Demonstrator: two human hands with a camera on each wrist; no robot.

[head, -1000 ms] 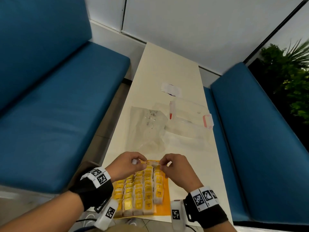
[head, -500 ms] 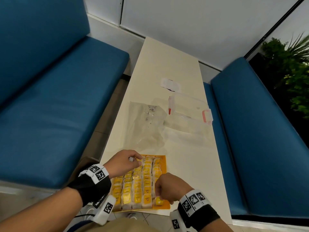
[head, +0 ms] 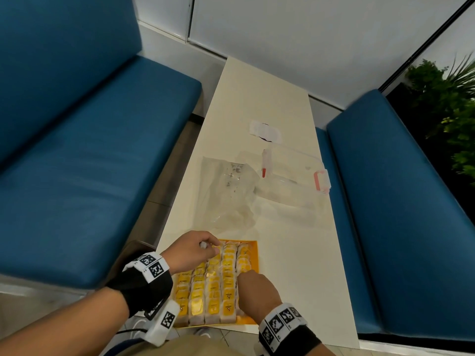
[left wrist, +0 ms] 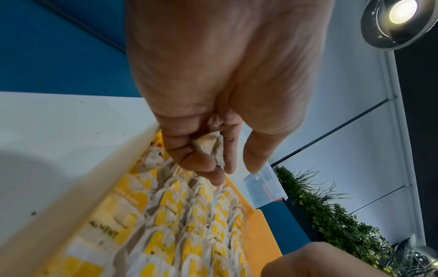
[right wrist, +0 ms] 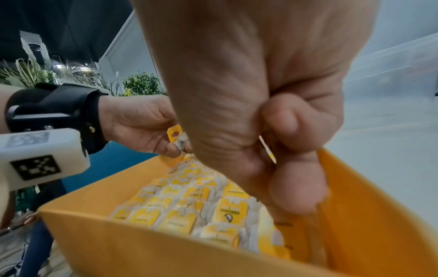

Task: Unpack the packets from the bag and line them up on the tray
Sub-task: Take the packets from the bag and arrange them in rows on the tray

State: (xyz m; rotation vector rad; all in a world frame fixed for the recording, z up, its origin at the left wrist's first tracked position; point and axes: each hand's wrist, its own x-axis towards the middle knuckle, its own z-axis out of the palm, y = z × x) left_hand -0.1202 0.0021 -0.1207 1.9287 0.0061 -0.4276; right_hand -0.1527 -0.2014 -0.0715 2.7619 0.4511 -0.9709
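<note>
An orange tray (head: pixel 254 255) at the table's near end holds rows of yellow and white packets (head: pixel 213 291). My left hand (head: pixel 209 246) hovers over the tray's far left corner and pinches a small whitish packet (left wrist: pixel 208 148) with a yellow tag (right wrist: pixel 175 134). Over the right-hand row, my right hand (head: pixel 244 278) has its fingers curled and pinches the thin edge of a packet (right wrist: pixel 269 151) just above the tray. An empty clear bag (head: pixel 226 191) lies flat beyond the tray.
A clear plastic box (head: pixel 295 176) with red latches sits to the right of the bag, with a white paper slip (head: pixel 264 129) beyond it. Blue benches (head: pixel 90 163) flank the narrow table (head: pixel 295 253). A plant (head: pixel 449 111) stands at far right.
My right hand has drawn back from the tray's far edge to the near right rows. The left hand stays at the far left corner, still holding its packet.
</note>
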